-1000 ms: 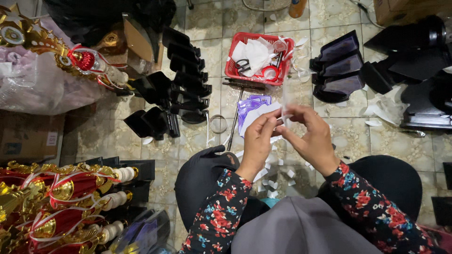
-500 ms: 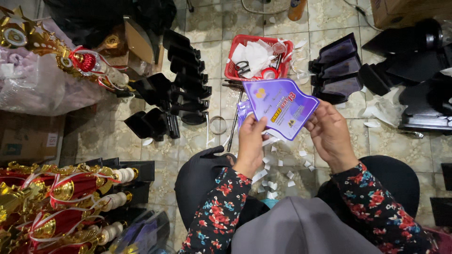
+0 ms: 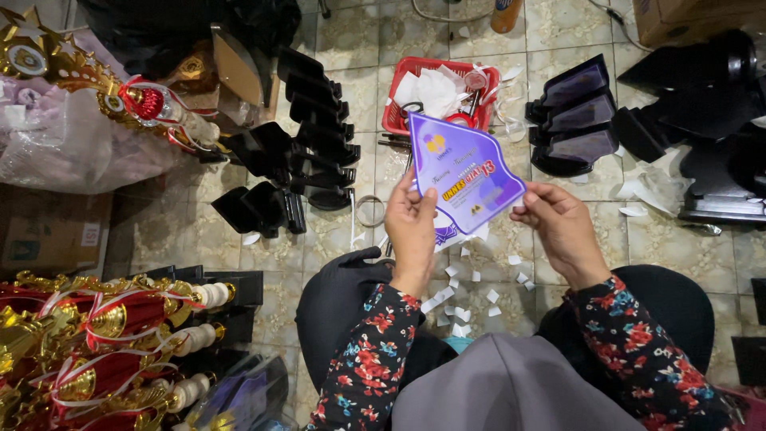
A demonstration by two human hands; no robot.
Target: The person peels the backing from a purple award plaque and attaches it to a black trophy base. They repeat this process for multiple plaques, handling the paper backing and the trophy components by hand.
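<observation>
A floor of glossy beige tiles point(image 3: 558, 32) is seen from above, crowded with work material. To the left, red and gold trophies point(image 3: 88, 351) with white ribbed collars are laid in a row, and another trophy point(image 3: 120, 96) rests on a clear plastic bag. Black plastic trophy bases point(image 3: 311, 128), angular and matte, are lined up near the middle, with more dark bases point(image 3: 570, 120) to the right. A red plastic basket point(image 3: 396, 108) holding scissors, tape and crumpled white paper stands beyond the hands. Small white paper scraps point(image 3: 463, 303) are scattered over the tiles between the knees. The purple printed panel point(image 3: 463, 179), a thin sheet cut to a pointed shield shape with a smooth, shiny face, is held up above the floor just in front of the basket. It is pinched at its lower left edge by the left hand point(image 3: 411, 227), thumb on the face and fingers behind, and at its right corner by the fingertips of the right hand point(image 3: 562, 231); both hands are closed on it. The sheet is judged light and fairly flexible, likely to bend or crease if squeezed, and somewhat slippery, so a hold by the edges with both hands seems best suited.
</observation>
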